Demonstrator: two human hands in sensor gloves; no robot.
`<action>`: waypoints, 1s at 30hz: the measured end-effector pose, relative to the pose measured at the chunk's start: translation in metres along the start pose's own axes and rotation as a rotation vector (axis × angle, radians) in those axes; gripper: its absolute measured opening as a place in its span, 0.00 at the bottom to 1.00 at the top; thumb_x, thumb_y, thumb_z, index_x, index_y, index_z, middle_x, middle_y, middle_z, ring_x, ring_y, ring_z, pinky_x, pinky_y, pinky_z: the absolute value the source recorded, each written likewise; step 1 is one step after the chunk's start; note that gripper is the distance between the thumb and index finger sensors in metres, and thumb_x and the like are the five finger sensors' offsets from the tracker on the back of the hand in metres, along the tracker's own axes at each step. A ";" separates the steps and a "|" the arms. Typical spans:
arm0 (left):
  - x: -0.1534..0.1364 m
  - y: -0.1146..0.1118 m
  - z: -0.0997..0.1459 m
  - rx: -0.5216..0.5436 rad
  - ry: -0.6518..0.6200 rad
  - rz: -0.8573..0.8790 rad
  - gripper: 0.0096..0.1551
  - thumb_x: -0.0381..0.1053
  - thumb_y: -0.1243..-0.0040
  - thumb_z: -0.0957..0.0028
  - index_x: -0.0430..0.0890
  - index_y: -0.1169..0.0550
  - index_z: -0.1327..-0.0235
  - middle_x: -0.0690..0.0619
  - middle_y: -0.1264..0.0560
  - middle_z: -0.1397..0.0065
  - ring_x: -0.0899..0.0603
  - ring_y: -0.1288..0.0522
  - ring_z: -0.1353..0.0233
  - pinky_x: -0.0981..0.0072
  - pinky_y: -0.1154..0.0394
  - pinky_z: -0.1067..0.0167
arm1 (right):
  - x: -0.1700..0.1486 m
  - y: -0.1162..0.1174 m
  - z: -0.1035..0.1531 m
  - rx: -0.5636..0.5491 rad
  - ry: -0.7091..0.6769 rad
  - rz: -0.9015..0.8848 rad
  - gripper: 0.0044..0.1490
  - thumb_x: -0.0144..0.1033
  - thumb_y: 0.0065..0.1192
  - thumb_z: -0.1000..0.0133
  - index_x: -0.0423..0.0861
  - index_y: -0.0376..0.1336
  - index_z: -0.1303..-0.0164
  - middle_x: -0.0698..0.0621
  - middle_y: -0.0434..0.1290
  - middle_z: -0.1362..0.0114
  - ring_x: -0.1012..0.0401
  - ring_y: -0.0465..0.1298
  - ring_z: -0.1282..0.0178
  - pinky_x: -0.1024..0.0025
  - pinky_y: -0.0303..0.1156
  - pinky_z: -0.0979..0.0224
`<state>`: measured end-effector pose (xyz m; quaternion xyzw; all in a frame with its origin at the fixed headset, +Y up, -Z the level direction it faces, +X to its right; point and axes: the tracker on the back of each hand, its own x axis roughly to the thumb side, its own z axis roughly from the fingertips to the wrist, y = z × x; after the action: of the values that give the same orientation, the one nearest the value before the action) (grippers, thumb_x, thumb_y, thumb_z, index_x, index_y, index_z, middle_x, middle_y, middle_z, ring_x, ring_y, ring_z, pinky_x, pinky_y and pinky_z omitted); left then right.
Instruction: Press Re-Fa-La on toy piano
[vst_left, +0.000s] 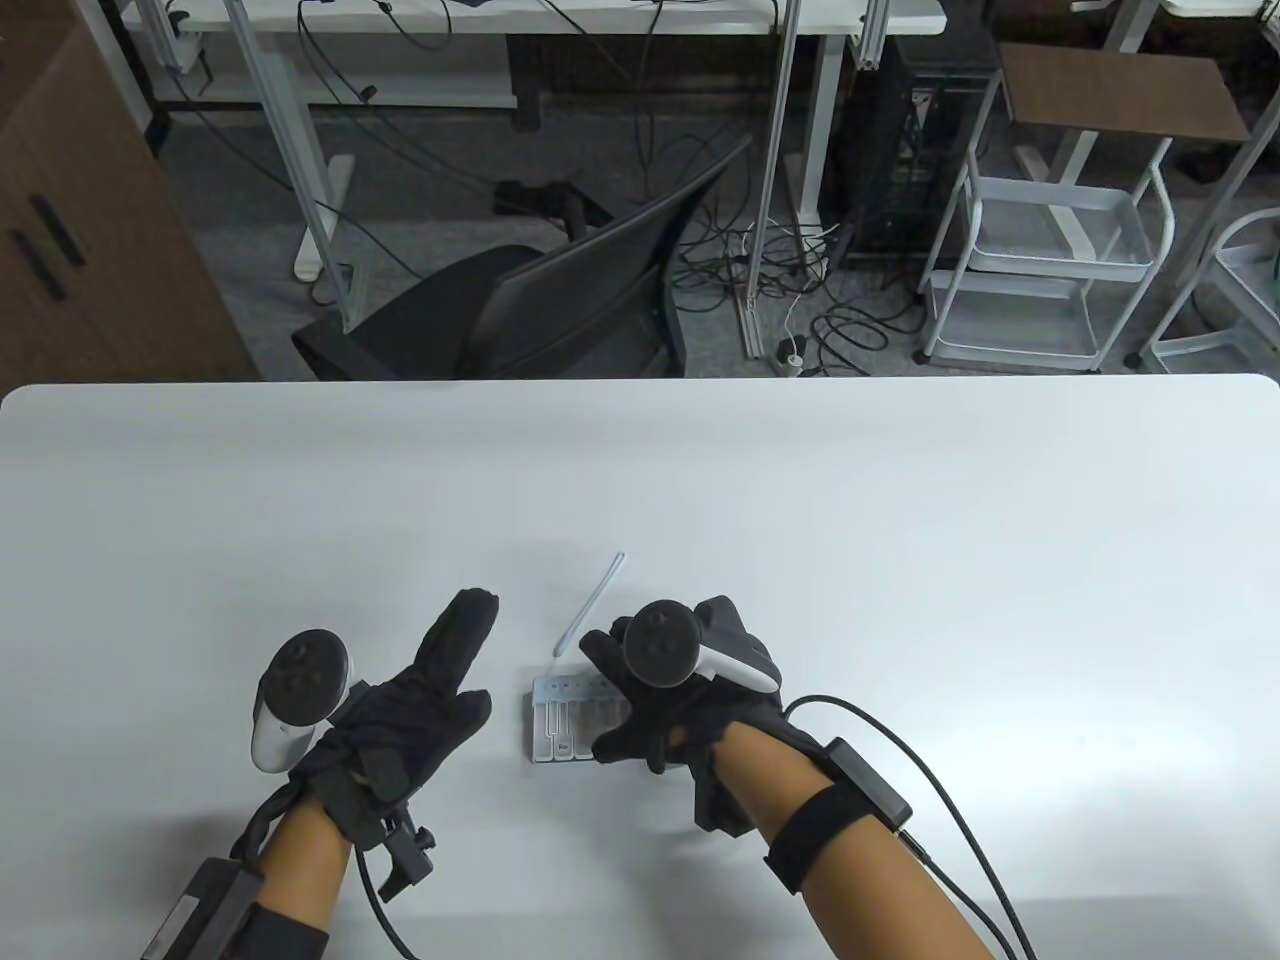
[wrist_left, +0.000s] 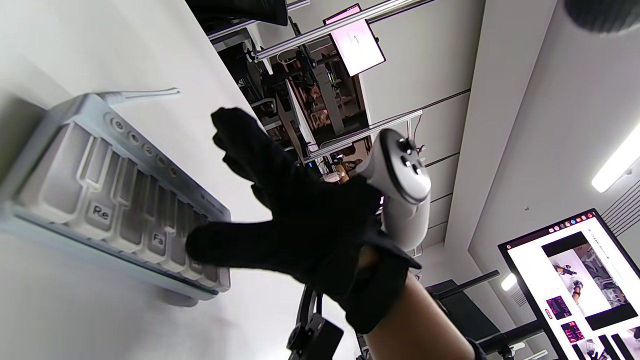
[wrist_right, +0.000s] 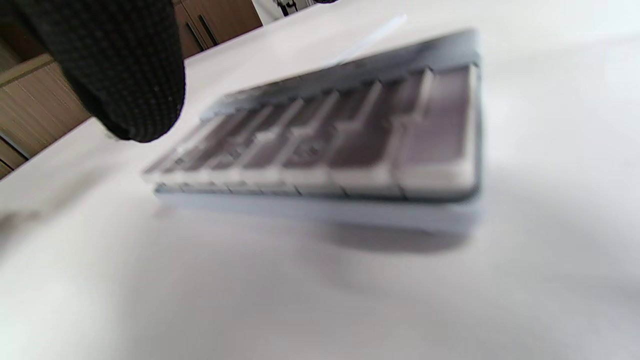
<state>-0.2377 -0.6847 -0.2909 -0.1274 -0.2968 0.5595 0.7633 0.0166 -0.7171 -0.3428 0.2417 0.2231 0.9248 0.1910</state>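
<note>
Two gloved hands rest over a white table (vst_left: 900, 520). Right hand (vst_left: 690, 700), fingers spread, covers the right keys of a small toy piano (vst_left: 560, 715), thumb touching them. Left hand (vst_left: 400, 720) lies open beside it, fingers apart.

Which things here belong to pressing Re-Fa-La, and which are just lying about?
Belong to the job:
toy piano
Re key
Fa key
right hand, over the keys

Lying about:
left hand, beside the piano
thin pale strap behind the piano
white table
</note>
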 end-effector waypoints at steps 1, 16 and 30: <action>0.000 0.000 0.000 0.000 0.000 0.000 0.57 0.83 0.51 0.49 0.60 0.58 0.17 0.50 0.68 0.15 0.34 0.73 0.16 0.26 0.70 0.36 | 0.003 -0.001 0.000 -0.007 -0.002 -0.002 0.63 0.58 0.82 0.55 0.57 0.44 0.20 0.48 0.42 0.15 0.40 0.46 0.14 0.31 0.39 0.23; 0.000 0.000 0.000 -0.005 -0.002 -0.001 0.57 0.83 0.51 0.49 0.59 0.57 0.17 0.50 0.68 0.15 0.33 0.73 0.16 0.26 0.70 0.35 | 0.034 0.018 -0.014 0.014 0.021 0.096 0.51 0.59 0.78 0.51 0.57 0.55 0.22 0.48 0.46 0.15 0.40 0.46 0.13 0.32 0.38 0.23; 0.000 -0.001 0.000 -0.005 0.004 0.000 0.57 0.83 0.51 0.49 0.59 0.57 0.17 0.50 0.68 0.15 0.33 0.73 0.16 0.26 0.70 0.35 | 0.030 0.031 -0.022 0.070 0.051 0.127 0.50 0.61 0.77 0.50 0.56 0.55 0.22 0.48 0.46 0.15 0.40 0.46 0.13 0.31 0.38 0.24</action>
<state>-0.2371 -0.6849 -0.2909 -0.1304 -0.2966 0.5583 0.7637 -0.0271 -0.7358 -0.3336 0.2382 0.2444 0.9326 0.1176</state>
